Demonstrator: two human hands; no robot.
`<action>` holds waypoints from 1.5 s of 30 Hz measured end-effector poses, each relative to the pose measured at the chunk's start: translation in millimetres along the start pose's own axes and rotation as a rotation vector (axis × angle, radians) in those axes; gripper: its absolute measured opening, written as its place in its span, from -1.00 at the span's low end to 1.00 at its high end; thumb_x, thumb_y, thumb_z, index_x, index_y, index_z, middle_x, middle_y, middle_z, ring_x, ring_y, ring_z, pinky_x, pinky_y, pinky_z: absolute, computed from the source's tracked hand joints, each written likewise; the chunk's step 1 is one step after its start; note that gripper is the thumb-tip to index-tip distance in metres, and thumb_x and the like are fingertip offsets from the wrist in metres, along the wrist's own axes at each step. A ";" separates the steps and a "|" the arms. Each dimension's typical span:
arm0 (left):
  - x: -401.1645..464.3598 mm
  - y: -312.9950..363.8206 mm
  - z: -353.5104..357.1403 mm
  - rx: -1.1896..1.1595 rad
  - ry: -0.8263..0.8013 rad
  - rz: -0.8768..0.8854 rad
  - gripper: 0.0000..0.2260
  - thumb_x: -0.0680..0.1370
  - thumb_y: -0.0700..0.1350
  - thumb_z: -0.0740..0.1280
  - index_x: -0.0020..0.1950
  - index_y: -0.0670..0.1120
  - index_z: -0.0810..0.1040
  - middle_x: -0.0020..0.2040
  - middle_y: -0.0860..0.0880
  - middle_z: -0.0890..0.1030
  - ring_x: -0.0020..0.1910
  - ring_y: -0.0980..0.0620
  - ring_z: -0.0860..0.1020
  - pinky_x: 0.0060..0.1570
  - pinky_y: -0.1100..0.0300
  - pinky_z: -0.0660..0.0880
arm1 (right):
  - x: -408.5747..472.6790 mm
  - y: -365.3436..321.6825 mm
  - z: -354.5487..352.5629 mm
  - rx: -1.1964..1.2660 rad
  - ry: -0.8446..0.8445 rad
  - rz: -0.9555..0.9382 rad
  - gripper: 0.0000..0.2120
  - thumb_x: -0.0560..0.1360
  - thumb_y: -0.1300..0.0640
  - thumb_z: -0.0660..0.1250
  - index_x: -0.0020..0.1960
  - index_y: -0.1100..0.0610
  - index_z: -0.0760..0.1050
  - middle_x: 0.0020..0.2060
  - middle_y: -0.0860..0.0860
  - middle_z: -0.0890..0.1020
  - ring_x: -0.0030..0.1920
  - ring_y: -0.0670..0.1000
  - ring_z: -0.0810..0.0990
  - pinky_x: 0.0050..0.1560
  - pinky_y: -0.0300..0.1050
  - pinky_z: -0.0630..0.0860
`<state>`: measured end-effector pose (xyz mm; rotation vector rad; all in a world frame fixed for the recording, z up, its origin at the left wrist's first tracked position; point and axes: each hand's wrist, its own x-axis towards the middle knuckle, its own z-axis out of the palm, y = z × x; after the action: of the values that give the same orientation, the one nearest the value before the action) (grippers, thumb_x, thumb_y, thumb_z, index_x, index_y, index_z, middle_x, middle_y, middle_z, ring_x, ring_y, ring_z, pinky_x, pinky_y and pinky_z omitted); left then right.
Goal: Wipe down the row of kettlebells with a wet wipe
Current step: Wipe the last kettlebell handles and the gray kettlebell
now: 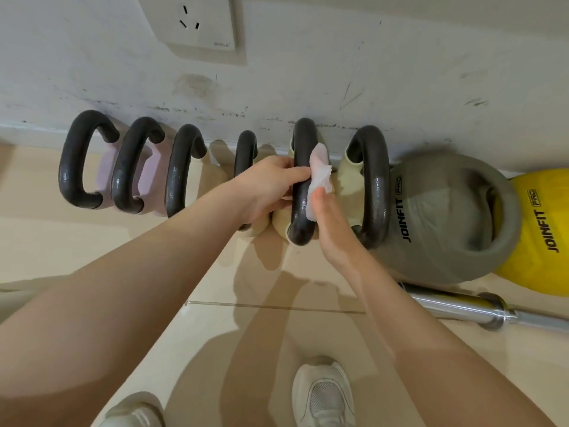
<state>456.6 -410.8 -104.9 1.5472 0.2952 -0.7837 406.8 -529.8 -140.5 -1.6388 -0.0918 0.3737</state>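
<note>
A row of kettlebells (184, 167) stands on the floor (215, 334) against the wall (308, 87), handles up. Above the row's left part, a wall socket (197, 23) sits on the wall. The fifth handle from the left (300, 211) lies between the left hand (264, 189) and the right hand (332, 229), with the wet wipe (320, 177) on its right side. Right of the row sit two larger kettlebells (446, 217), and a barbell (462, 306) lies on the floor in front of them. Two shoes (323, 392) stand nearest the viewer.
</note>
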 end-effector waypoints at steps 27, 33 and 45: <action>-22.7 -32.1 1.4 0.105 -0.135 0.058 -0.74 0.53 -0.24 0.31 0.20 -0.27 0.45 0.15 -0.33 0.54 0.15 -0.18 0.56 0.17 0.03 0.52 | 67.8 -16.9 -23.7 -0.519 0.118 -0.126 -0.55 0.53 0.00 0.01 0.07 0.25 0.56 0.10 0.06 0.49 0.13 -0.02 0.45 0.16 -0.30 0.32; -12.2 -24.8 0.5 -0.033 -0.082 0.061 -0.92 0.54 -0.25 0.29 -0.05 -0.08 0.51 -0.20 0.01 0.54 -0.16 0.07 0.52 -0.15 0.21 0.45 | 80.7 -43.1 -29.3 -1.476 -0.391 -0.378 -0.57 0.60 0.03 -0.02 -0.06 0.12 0.61 -0.02 -0.01 0.59 0.23 0.04 0.37 0.43 -0.01 0.02; -12.9 -35.7 2.2 -0.330 -0.071 -0.102 -0.83 0.41 -0.39 0.21 -0.10 -0.15 0.41 -0.28 -0.11 0.37 -0.24 0.03 0.38 -0.17 0.27 0.36 | 59.7 -33.5 -32.1 -1.588 -0.392 -0.538 -0.47 0.51 0.02 -0.09 -0.20 0.20 0.62 -0.13 0.10 0.68 0.16 0.15 0.51 0.44 0.17 0.12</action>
<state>424.6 -404.0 -124.4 1.1991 0.4309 -0.8226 478.0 -540.1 -117.0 -2.9078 -1.3859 0.1511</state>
